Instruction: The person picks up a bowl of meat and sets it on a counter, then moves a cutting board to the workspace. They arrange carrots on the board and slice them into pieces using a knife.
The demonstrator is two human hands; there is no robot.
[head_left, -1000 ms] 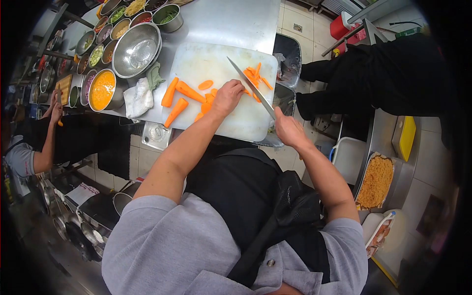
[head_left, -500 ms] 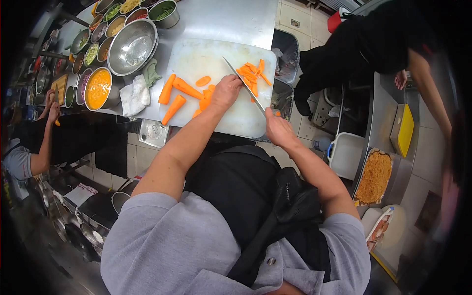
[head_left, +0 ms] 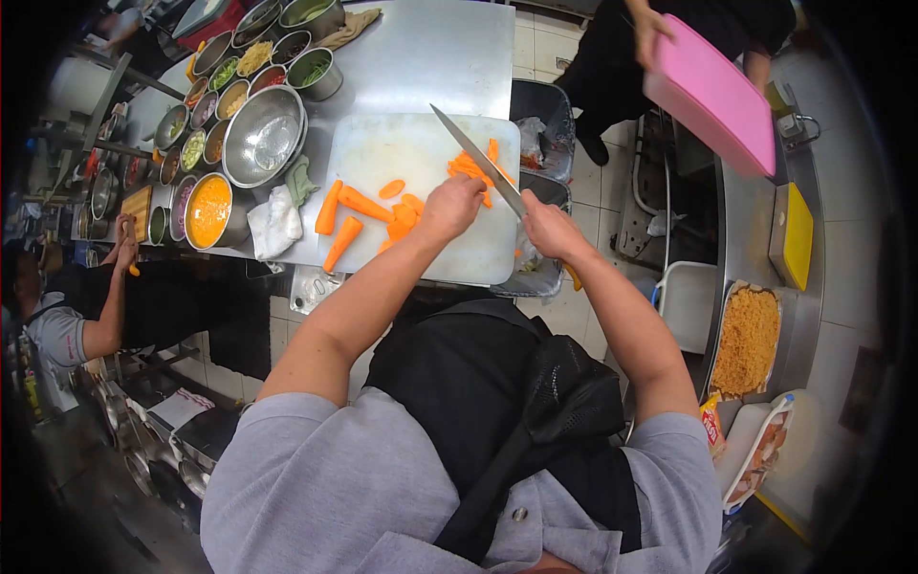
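My right hand [head_left: 553, 230] is wrapped round the handle of a long kitchen knife [head_left: 473, 153], its blade pointing up and left across the white cutting board [head_left: 368, 139]. My left hand [head_left: 453, 206] rests on the board left of the blade, its fingers curled and closed on carrot pieces, which they partly hide. Cut carrot sticks [head_left: 469, 170] lie at the fingertips and under the blade. Left of my left forearm are peeled carrot lengths [head_left: 363, 204], a single oval carrot slice [head_left: 392, 189] and a small heap of slices [head_left: 406, 215].
Left of the board are a folded white cloth [head_left: 274, 225], a steel colander [head_left: 264, 137], a pot of orange liquid [head_left: 209, 212] and several ingredient tins. Lined bins [head_left: 543, 182] stand at the right. A co-worker holds a pink plastic container [head_left: 712, 91]; another person works at far left.
The knife has lifted slightly and shifted away from the left fingertips. The co-worker at right now holds a pink container that was not visible before. The whole view has shifted a little.
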